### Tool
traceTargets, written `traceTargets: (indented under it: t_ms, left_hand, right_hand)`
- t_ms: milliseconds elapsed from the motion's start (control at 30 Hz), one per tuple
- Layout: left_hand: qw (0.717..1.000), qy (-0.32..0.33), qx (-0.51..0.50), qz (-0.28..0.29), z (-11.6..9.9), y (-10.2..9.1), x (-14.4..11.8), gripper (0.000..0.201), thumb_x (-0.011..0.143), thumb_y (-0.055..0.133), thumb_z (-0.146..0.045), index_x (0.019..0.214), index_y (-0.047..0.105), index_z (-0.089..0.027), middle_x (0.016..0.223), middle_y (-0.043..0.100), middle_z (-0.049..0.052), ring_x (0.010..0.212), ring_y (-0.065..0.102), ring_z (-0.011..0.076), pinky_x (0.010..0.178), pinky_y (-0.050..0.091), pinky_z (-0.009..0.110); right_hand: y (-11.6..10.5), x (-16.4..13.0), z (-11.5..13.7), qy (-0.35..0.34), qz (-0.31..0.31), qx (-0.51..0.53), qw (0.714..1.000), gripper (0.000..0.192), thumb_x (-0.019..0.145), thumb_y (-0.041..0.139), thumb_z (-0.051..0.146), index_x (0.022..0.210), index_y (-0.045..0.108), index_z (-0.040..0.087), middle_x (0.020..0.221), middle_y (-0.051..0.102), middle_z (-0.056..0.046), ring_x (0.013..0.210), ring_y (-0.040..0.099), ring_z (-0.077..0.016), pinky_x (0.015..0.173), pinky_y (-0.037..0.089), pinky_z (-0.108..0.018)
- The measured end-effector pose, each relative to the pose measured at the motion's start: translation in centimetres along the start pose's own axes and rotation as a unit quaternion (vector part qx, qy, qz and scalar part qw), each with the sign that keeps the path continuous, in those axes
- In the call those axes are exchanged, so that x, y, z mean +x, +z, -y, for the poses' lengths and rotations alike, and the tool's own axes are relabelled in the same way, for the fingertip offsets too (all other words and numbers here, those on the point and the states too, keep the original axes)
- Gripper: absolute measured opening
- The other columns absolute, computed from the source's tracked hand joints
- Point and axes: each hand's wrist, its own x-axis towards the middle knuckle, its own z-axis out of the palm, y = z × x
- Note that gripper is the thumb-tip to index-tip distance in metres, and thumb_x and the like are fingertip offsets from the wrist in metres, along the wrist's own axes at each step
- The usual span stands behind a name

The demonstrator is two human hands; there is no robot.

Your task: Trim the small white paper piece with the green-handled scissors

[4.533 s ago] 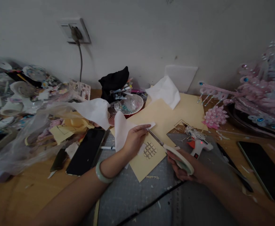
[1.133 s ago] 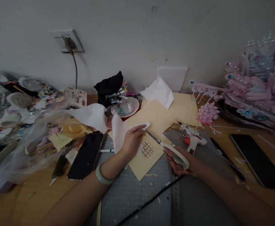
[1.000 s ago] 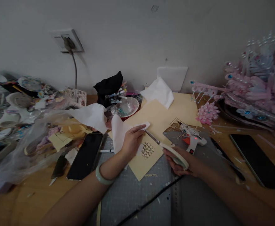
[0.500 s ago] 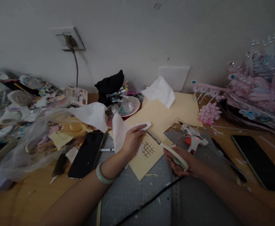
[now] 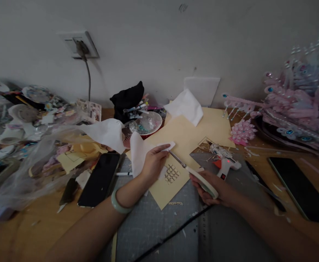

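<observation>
Between its thumb and fingers, my left hand (image 5: 154, 164) pinches a white cloth-like sheet (image 5: 138, 154), whose narrow tip pokes out past the fingertips. My right hand (image 5: 214, 187) grips white-handled scissors (image 5: 200, 177). Their metal blades point up and left, with the tips at the edge of the white piece by my left fingers; whether they bite into it I cannot tell. Under both hands lies cream paper (image 5: 159, 193) bearing a cluster of black-outlined scale shapes (image 5: 172, 174).
A white glue gun (image 5: 229, 165) with a red light lies right of my right hand, close to scraps. Phones lie left (image 5: 99, 180) and right (image 5: 301, 185). A black cable (image 5: 173, 234) crosses the grey mat (image 5: 137, 225). Pink beaded ornaments (image 5: 298, 105) stand far right; a bowl (image 5: 156, 123) sits behind.
Both hands, the white sheet and the scissors stay almost in place. The scissors have shifted very slightly left, and their blades look a little closer together.
</observation>
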Motion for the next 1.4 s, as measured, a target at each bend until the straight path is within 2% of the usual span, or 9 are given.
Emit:
traceTargets:
  t_ms: [67,200,367,767,1400]
  left_hand:
    - [1.000,0.006,-0.002,-0.002,-0.02,0.01,0.07,0.027,0.056,0.064,-0.013,0.083,0.067,-0.013,0.062,0.062,0.001,0.058,0.052,0.0098,0.059,0.038,0.022]
    - [0.999,0.049,-0.012,-0.018,-0.05,0.02,0.27,0.017,0.057,0.062,-0.014,0.074,0.068,-0.013,0.064,0.061,0.001,0.056,0.048,0.0074,0.058,0.038,0.021]
    - [1.000,0.022,-0.005,-0.013,0.07,-0.07,0.28,0.022,0.056,0.067,-0.016,0.078,0.068,-0.013,0.064,0.061,0.001,0.060,0.052,0.0088,0.061,0.039,0.021]
    - [1.000,0.005,0.000,-0.002,0.19,-0.12,0.28,0.025,0.056,0.067,-0.017,0.081,0.066,-0.013,0.061,0.062,0.001,0.057,0.054,0.0100,0.059,0.039,0.022]
    - [1.000,0.006,0.001,0.005,0.32,-0.20,0.26,0.025,0.059,0.066,-0.017,0.083,0.065,-0.014,0.059,0.060,0.001,0.055,0.053,0.0104,0.056,0.038,0.022]
  right_hand:
    - [0.03,-0.12,0.11,-0.005,-0.003,0.007,1.000,0.038,0.063,0.057,0.052,0.058,0.041,0.018,0.031,0.040,0.009,0.020,0.023,-0.0020,0.022,0.012,-0.014]
    - [-0.41,-0.13,0.06,0.028,0.038,0.033,0.998,0.040,0.066,0.054,0.055,0.057,0.042,0.018,0.030,0.037,0.008,0.021,0.022,-0.0015,0.024,0.011,-0.015]
    - [-0.85,0.08,-0.26,0.015,0.055,0.045,0.997,0.039,0.069,0.053,0.053,0.059,0.041,0.018,0.032,0.038,0.009,0.021,0.021,-0.0012,0.025,0.011,-0.016]
    - [-0.06,-0.14,0.05,-0.007,0.010,-0.036,0.999,0.042,0.063,0.058,0.055,0.058,0.038,0.019,0.031,0.041,0.010,0.018,0.026,-0.0025,0.025,0.019,-0.016]
    - [-0.36,-0.10,-0.12,-0.010,0.030,-0.025,0.999,0.040,0.069,0.056,0.053,0.059,0.039,0.018,0.032,0.042,0.009,0.019,0.027,-0.0024,0.026,0.019,-0.015]
